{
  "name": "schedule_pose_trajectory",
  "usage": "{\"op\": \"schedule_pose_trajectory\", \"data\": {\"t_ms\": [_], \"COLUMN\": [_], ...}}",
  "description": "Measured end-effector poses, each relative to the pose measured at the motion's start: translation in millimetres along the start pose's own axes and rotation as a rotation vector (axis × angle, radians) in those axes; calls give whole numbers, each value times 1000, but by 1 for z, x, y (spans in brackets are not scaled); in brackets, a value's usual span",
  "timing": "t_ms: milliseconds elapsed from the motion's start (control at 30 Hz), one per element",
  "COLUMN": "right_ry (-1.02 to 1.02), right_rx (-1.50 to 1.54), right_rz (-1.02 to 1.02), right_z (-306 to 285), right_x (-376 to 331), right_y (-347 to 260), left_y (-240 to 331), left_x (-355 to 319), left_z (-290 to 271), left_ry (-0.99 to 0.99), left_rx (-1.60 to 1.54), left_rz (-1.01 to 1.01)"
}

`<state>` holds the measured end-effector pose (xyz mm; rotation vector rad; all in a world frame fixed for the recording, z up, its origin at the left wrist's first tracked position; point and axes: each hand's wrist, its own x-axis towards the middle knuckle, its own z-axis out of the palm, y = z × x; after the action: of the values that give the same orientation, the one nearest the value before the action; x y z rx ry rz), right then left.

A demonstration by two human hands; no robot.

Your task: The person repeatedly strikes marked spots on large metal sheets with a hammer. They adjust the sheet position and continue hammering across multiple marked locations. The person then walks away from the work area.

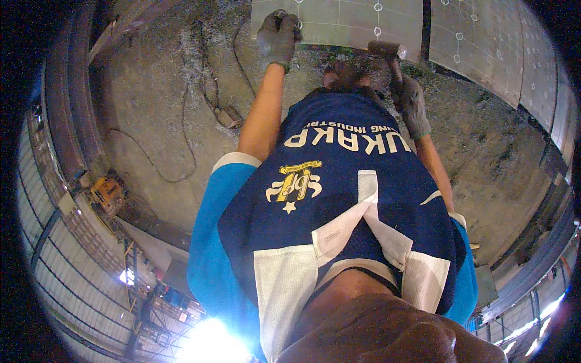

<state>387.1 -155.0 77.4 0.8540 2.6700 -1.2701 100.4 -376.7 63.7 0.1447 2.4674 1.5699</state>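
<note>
My left hand [279, 39], in a grey work glove, is at the left front corner of a flat metal plate [339, 23]. Its fingers are closed; whatever they may grip is too dark to make out. The plate carries thin marked lines and small white circles. In my gloved right hand [413, 106] is a hammer [387, 49], held by its handle. The hammer's head lies sideways over the plate's near edge, toward the right corner; I cannot tell whether it touches the metal.
More marked plates [484, 45] extend to the right past a dark gap. On the dusty ground at left lie a looping cable [189, 136] and a small box-like piece [229, 117]. Long steel beams [68, 115] line the far left, near a yellow machine [108, 192].
</note>
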Motion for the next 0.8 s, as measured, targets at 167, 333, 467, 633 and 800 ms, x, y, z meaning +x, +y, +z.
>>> {"op": "schedule_pose_trajectory", "data": {"t_ms": [167,333,467,633,800], "right_ry": [-86,-93,-94,155,-100], "right_rx": [121,-199,-135,-224,-33], "right_rz": [166,44,9,-524,-443], "right_z": [-6,-1,-7,6,13], "right_x": [2,18,28,54,112], "right_y": [-4,1,-19,-17,-61], "left_y": [-5,4,-8,23,0], "left_x": [3,0,3,-7,4], "left_z": [6,6,6,1,-2], "left_ry": [32,15,33,18,22], "left_rx": [-71,-143,-244,-131,201], "left_rz": [31,16,-6,-13,72]}}
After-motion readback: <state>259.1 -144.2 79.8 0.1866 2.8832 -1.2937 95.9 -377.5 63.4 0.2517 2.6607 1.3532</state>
